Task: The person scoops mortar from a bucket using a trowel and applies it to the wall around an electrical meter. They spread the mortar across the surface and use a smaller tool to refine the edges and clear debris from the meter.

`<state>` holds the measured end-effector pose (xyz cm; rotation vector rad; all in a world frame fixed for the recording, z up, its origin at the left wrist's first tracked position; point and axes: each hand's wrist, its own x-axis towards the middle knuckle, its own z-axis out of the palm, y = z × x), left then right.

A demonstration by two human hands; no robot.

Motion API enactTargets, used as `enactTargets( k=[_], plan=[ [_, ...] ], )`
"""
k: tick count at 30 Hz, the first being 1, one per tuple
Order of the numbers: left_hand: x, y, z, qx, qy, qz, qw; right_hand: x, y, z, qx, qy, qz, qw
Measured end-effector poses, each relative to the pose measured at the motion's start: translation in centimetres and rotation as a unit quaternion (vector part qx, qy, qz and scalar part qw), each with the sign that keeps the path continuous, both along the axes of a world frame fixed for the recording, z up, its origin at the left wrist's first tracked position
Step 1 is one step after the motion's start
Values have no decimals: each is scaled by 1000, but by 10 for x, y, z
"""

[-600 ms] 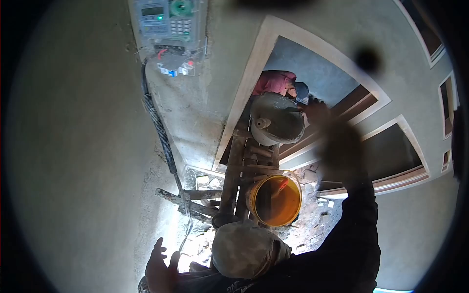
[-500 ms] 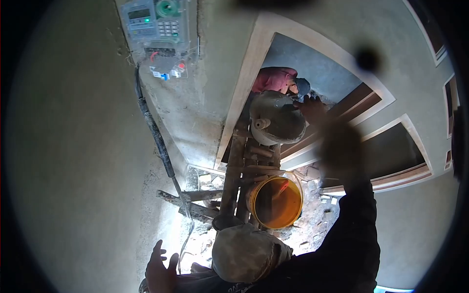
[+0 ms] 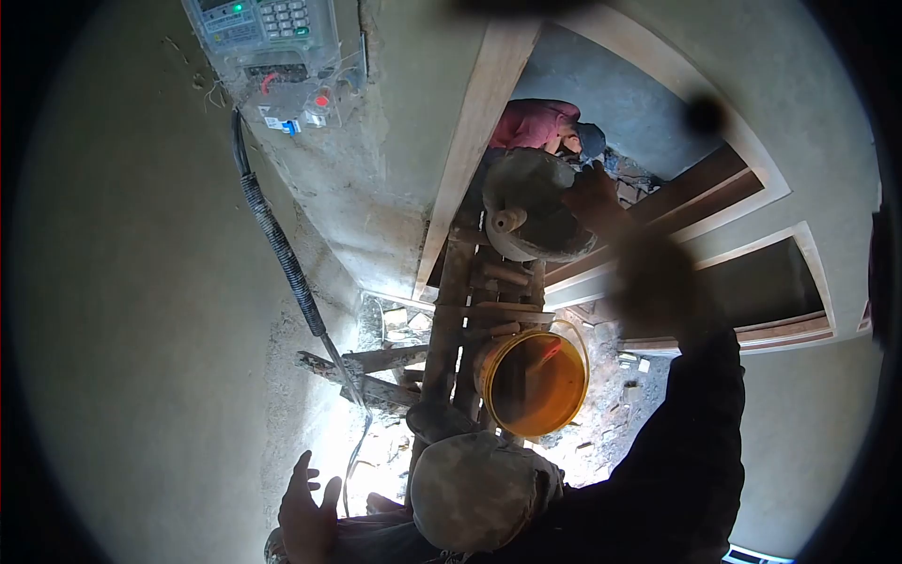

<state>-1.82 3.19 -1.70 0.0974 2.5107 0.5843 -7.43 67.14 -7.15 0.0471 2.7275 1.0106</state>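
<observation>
My right hand (image 3: 594,199), at the end of a dark sleeve, reaches far out and grips the right rim of a grey mortar-caked pan (image 3: 526,218). The pan rests at the top of a rough wooden ladder (image 3: 449,310). A person in a red shirt (image 3: 534,125) is just beyond the pan, low in the doorway. A yellow bucket (image 3: 534,383) hangs on the ladder below the pan. My left hand (image 3: 305,512) hovers at the bottom left with fingers spread, holding nothing, close to the plastered wall. My knee in grey cloth (image 3: 474,493) is beside it.
An electricity meter (image 3: 258,23) is fixed to the grey plastered wall, with a black ribbed conduit (image 3: 277,254) running down from it. A pale door frame (image 3: 474,141) and wooden window frames (image 3: 752,329) border the ladder. Rubble and planks (image 3: 376,376) lie on the ground.
My right hand has closed further over the pan's rim and the pan has tipped slightly. The view has swung, so the meter slides up and left. The left hand stays put.
</observation>
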Motion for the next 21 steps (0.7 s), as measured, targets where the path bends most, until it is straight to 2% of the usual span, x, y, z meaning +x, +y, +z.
enactTargets(
  k=[2,3,5,12,14,15,16,19,20,21],
  plan=[
    [2,-1,1,-1,-2,7,1000,12,6,-4,-8,92,94,991],
    [2,-3,1,-1,-4,8,1000,15,2,-7,-8,90,95,991],
    [3,-4,0,-2,2,2,1000,23,-5,-10,-19,101,-43,994],
    [1,0,2,1,-4,9,1000,40,-20,-54,2,134,-8,991],
    [2,-1,1,16,1,0,1000,45,-26,-56,-104,172,-70,977],
    [3,-3,1,17,2,3,1000,44,-19,-63,-104,172,-66,977],
    [4,-4,1,16,8,-2,1000,45,-5,-78,-184,195,-107,957],
    [6,-6,2,23,20,-11,999,53,51,-131,-408,254,-225,848],
    [6,-6,2,26,24,-16,999,51,45,-121,-475,270,-261,796],
    [6,-6,1,29,27,-16,999,56,36,-110,-474,273,-259,796]
  ],
)
